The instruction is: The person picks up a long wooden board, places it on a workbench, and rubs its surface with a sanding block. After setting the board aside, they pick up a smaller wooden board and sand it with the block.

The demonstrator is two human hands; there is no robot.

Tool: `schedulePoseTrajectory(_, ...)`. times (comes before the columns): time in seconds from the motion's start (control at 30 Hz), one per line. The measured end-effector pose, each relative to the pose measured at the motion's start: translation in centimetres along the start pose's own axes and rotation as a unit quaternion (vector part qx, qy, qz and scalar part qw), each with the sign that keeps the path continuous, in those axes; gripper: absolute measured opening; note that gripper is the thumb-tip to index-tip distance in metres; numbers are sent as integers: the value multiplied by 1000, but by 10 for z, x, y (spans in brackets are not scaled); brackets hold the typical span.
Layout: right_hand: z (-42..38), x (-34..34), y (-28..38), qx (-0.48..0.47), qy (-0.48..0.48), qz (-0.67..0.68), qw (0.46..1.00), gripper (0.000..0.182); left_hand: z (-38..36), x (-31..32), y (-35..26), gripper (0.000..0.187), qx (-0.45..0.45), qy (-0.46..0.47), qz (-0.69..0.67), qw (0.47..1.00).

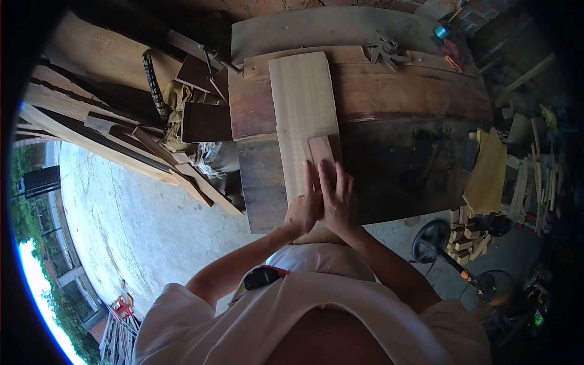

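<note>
A long pale wooden board lies lengthwise on the workbench, its near end close to my body. On its right half rests a small flat block, brownish, which looks like a sanding block. My right hand grips it from the near side, fingers stretched along its top. Beside it, my left hand presses on the block's near left part with one finger extended and the others curled. The two hands touch each other. The underside of the block is hidden.
The dark-stained workbench carries a metal star-shaped part, a red-handled tool and a teal roll. Boards lean at the left. At the right are wood offcuts and a black wheel-shaped object.
</note>
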State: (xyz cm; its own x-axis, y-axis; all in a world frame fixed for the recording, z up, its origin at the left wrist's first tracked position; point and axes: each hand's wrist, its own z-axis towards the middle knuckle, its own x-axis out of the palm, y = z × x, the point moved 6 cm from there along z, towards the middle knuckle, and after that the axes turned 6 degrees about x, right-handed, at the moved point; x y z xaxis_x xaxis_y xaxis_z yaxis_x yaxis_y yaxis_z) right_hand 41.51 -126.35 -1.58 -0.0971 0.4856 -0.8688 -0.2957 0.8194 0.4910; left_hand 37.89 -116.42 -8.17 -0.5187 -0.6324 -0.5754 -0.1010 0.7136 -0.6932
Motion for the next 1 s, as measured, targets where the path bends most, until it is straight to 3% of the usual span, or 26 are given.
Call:
schedulePoseTrajectory(0.1, -38, 9, -3, -38, 5, -5, 999, 98, -23, 30, 5, 92, -19, 12, -27, 999)
schedulePoseTrajectory(0.17, -6, 4, -5, -38, 7, 6, 999, 99, -13, 12, 2, 93, -2, 16, -44, 999)
schedulePoseTrajectory(0.23, 57, -1, -7, -33, -18, 11, 999, 100, 43, -40, 3, 90, 20, -40, -46, 998)
schedulePoseTrajectory(0.3, 130, 2, -14, -38, -90, -1, 995, 99, 114, -96, 4, 76, 134, -103, 131, 977)
schedulePoseTrajectory(0.33, 169, -2, -16, 0, -78, 15, 997, 88, 149, -135, 2, 77, 94, -124, -22, 988)
schedulePoseTrajectory(0.37, 207, -4, -19, -14, -134, -15, 991, 84, 177, -169, -6, 79, 157, -148, -19, 976)
schedulePoseTrajectory(0.47, 285, -6, -27, -17, -184, -41, 982, 73, 246, -223, -7, 79, 136, -133, -34, 981)
schedulePoseTrajectory(0.53, 285, -7, -26, -26, -194, -47, 979, 73, 253, -235, -16, 78, 168, -209, -8, 963)
schedulePoseTrajectory(0.57, 281, -5, -26, -26, -198, -49, 979, 73, 247, -228, -11, 78, 168, -211, -8, 963)
schedulePoseTrajectory(0.63, 240, 1, -22, -2, -175, -60, 983, 78, 212, -197, -7, 78, 92, -122, -29, 988)
schedulePoseTrajectory(0.7, 174, 0, -11, 3, -112, -31, 993, 83, 158, -142, 2, 81, 150, -113, 4, 982)
schedulePoseTrajectory(0.73, 137, 1, -5, 1, -94, -15, 995, 87, 115, -124, -8, 83, 72, -84, -35, 993)
schedulePoseTrajectory(0.77, 101, 3, 0, 3, -63, -8, 998, 91, 89, -85, 7, 82, 64, -64, -45, 995)
schedulePoseTrajectory(0.8, 65, 4, 6, -1, -32, 2, 999, 94, 53, -55, 12, 81, -18, -31, -5, 999)
schedulePoseTrajectory(0.83, 33, 11, 8, -13, -5, 3, 1000, 95, 17, -33, 7, 84, 14, -57, -72, 996)
schedulePoseTrajectory(0.87, 4, 11, 13, -32, 6, 25, 999, 93, -15, -10, 13, 86, -11, -102, -171, 980)
schedulePoseTrajectory(0.9, -17, 14, 17, -54, 5, 14, 998, 89, -36, 4, 8, 88, 57, -164, -79, 982)
schedulePoseTrajectory(1.0, -16, 26, 20, -91, 30, 22, 995, 85, -47, 21, 29, 88, 1, -95, -81, 992)
